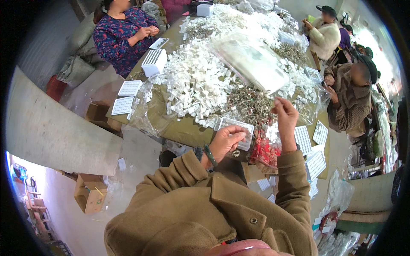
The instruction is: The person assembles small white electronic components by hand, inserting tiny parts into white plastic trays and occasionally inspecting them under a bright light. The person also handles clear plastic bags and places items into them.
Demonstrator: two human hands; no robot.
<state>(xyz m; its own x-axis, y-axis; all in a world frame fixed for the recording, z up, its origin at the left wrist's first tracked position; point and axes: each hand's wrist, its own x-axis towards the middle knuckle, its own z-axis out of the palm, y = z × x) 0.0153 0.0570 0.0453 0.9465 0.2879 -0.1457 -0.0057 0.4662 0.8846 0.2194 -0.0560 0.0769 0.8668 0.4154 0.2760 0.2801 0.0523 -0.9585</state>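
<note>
My left hand (227, 141), with a green bangle at its wrist, is closed in a pinch at the edge of a small clear plastic tray (244, 144). What it pinches is too small to name; a small shiny metal piece (236, 153) shows just under the fingers. Raised to the right of the tray, my right hand (285, 114) has thumb and fingers pressed together, and anything between them is too tiny to tell. A heap of small dark metallic pieces (250, 102) lies beyond both hands. Near my right wrist is a red patterned cloth or bag (264, 151).
Small white pieces (192, 81) are piled over the green tabletop (185, 133), with a clear plastic bag (252, 59) on top. White slotted cards (303, 140) lie right and left. A white box (154, 62) stands far left. Co-workers sit around; cardboard boxes (90, 193) are on the floor.
</note>
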